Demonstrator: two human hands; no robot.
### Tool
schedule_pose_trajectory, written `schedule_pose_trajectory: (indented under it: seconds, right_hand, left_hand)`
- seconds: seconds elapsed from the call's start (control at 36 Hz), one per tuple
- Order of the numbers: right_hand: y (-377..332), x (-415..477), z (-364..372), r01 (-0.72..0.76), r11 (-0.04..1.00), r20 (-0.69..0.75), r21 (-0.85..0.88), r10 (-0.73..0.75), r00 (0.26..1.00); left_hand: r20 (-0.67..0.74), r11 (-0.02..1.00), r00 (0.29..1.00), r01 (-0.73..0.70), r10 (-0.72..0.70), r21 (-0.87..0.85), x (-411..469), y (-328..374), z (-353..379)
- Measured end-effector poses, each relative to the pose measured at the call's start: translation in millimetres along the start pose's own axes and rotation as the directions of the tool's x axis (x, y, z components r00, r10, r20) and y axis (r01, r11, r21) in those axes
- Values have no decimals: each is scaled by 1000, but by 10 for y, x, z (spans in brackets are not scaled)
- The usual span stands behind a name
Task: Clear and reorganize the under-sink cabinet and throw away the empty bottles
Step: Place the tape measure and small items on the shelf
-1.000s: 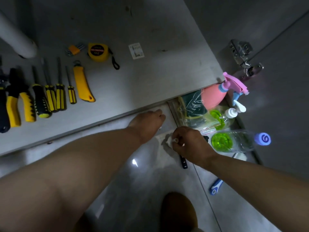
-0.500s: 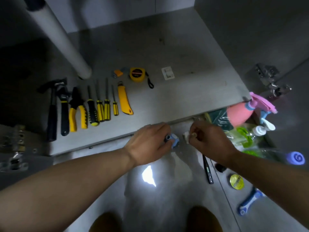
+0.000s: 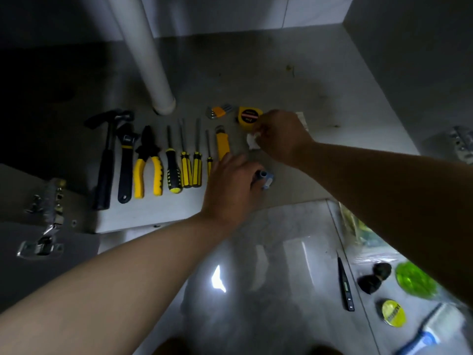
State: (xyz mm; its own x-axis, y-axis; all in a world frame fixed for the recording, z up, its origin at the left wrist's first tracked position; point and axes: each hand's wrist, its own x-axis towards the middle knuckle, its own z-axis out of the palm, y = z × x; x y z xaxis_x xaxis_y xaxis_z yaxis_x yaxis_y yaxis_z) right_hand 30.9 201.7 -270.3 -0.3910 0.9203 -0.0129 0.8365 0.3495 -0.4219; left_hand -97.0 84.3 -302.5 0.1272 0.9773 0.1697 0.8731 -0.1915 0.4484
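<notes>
Tools [image 3: 174,172] are sitting sorted by the drain pipe [image 3: 151,67]; left hand [image 3: 230,185] is gripping a blue fitting [image 3: 268,178], right hand [image 3: 281,137] is pinching a white scrap [image 3: 252,143], green bottle [image 3: 414,280] is waiting.

You have bare cabinet floor [image 3: 332,80] right of the pipe [image 3: 156,73], back to the wall [image 3: 230,16]. The tool row [image 3: 163,162] blocks the front left, tape measure [image 3: 249,116] and hex keys [image 3: 220,111] behind its right end. Your left hand [image 3: 230,185], gripping a blue piece [image 3: 267,179], and right hand [image 3: 281,137], pinching a white scrap [image 3: 252,142], fill the gap beside the row. On the tiles [image 3: 256,316] a tester pen [image 3: 345,285] and bottle [image 3: 414,278] line the right side; the middle is open
</notes>
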Motion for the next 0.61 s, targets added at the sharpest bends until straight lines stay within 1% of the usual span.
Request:
schedule_pose_trajectory:
  seconds: [0.06,0.11,0.28,0.39,0.44,0.53,0.61]
  right_hand:
    - [-62,115,58,-26,1000,9,-15,26,1000]
    - [-93,183,99,-71,997,5,6,71,997]
    - [-27,73,75,-117,982,-25,149,122,992]
    - [174,-242,-95,-136,975,-120,176,158,980]
    - [298,-453,-180,-145,971,-128,188,170,977]
    - [482,-823,-267,-168,969,-110,180,189,976]
    - [633,-1233,-296,-210,961,-39,182,220,975]
  left_hand:
    - [-2,1000,1000,14,-14,21,20,-13,-3]
    - [-12,999,1000,23,-23,38,29,-25,-5]
    - [-39,997,998,57,-55,59,55,-43,-45]
    - [-36,994,996,85,-83,65,139,-40,-53]
    - [-42,990,993,112,-109,80,177,-35,-52]
    - [-32,985,991,135,-132,112,181,-4,-54]
    - [-34,979,993,120,-116,166,133,54,-81]
